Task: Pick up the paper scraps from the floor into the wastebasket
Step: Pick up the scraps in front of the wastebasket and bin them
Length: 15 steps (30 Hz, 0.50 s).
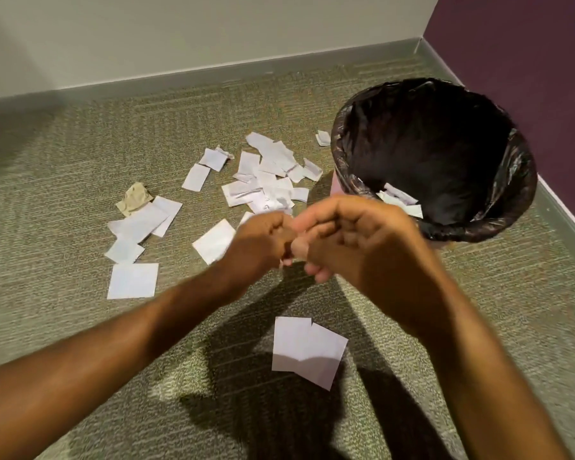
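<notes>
White paper scraps [266, 180] flat on carpet [80, 161], wastebasket [525, 174] upright — mouth upward

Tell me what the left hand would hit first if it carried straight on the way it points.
The left hand would meet the right hand, close against it; blur hides whether they touch. Beyond, probably the wastebasket.

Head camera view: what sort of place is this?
Likely the corner of an office or similar indoor room: patterned carpet, a grey baseboard under painted walls, and a bag-lined wastebasket.
</notes>
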Available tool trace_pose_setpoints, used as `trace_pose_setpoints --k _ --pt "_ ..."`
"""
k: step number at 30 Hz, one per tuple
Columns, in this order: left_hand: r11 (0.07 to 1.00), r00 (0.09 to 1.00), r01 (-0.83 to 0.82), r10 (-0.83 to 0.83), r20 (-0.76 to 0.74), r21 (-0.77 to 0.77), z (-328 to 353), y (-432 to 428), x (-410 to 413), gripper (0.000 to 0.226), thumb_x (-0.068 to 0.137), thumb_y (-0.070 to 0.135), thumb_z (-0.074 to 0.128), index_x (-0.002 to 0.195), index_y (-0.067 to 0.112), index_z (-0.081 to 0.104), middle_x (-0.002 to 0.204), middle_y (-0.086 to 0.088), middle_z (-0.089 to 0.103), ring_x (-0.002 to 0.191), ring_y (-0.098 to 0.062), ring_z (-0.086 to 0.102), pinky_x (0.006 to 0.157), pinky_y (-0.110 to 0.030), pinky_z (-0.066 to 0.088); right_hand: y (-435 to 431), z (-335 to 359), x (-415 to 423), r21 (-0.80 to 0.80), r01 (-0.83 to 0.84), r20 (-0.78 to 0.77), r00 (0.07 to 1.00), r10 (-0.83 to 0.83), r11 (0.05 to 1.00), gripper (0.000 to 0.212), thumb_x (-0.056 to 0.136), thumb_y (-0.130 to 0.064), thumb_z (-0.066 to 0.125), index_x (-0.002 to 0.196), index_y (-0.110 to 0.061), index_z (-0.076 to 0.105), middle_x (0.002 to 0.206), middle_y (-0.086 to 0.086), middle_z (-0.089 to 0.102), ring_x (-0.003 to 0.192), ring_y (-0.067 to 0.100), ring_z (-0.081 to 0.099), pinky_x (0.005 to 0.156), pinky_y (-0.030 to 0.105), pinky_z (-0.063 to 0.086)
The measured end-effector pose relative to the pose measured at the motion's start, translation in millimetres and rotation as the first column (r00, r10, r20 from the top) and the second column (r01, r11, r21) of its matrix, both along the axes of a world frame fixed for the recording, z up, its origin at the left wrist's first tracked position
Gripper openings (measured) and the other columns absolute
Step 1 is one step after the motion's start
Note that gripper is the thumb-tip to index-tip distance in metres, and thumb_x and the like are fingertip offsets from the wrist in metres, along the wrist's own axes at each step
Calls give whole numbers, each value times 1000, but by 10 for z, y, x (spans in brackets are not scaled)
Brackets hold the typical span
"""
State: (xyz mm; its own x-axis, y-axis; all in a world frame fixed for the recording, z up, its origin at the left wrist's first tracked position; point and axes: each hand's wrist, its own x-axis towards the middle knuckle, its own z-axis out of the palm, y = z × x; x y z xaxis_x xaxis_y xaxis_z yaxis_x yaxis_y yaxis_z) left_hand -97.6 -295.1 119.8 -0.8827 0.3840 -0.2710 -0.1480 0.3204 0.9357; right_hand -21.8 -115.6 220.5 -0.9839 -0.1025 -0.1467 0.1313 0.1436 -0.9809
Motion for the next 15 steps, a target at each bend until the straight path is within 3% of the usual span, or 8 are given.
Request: trace_pose_setpoints --k 2,4,6,8,10,12,15 --pt "935 971 174 -215 -101 -309 -395 -53 141 11 96 28 72 101 19 72 91 -6 76 75 -7 66 71 -37 56 -71 -244 24 95 -37 17 999 35 995 16 91 -3 84 102 -14 80 86 13 79 75 31 78 67 38 67" --pt "810 904 311 -414 -108 -497 -777 -100 291 24 93 41 75 113 29 71 103 9 75 85 -1 68 78 -34 60 -90 -542 44 230 -48 46 998 39 972 17 91 -8 85 98 -22 80 84 4 78 72 18 75 67 35 66" --pt "744 867 382 -494 -66 -548 -1078 -184 448 54 85 62 75 132 38 63 127 10 67 110 -7 67 88 -40 61 -89 -851 75 343 -61 87 996 33 937 17 88 -10 85 94 -25 78 82 -2 76 67 4 69 68 34 65" --pt "594 807 364 -585 -75 -717 -1282 -274 597 92 69 81 72 149 43 49 151 5 49 133 -20 52 98 -47 57 -59 -1159 114 407 -93 157 987 31 909 16 85 -13 83 91 -26 75 81 -1 74 70 7 69 70 43 66" --pt "481 755 333 -651 -76 -811 -1341 -329 725 110 61 87 71 155 39 40 160 0 38 141 -28 42 103 -49 51 -26 -1381 152 496 -165 241 969 47 853 17 83 -17 81 91 -26 69 83 -2 72 74 14 69 70 49 64" --pt "451 713 325 -694 -98 -831 -1359 -320 828 113 63 87 72 156 34 37 163 -3 34 144 -31 40 104 -51 48 2 -1525 208 653 -317 323 938 126 687 31 84 -25 84 105 -25 62 103 -3 67 90 23 69 76 48 61" --pt "482 701 261 -690 -179 -836 -1407 -318 888 108 62 82 77 149 27 43 158 -6 41 137 -32 47 98 -50 51 -14 -1730 344 802 -486 430 873 230 346 68 79 -41 92 126 -19 48 130 2 52 118 28 60 88 43 55"
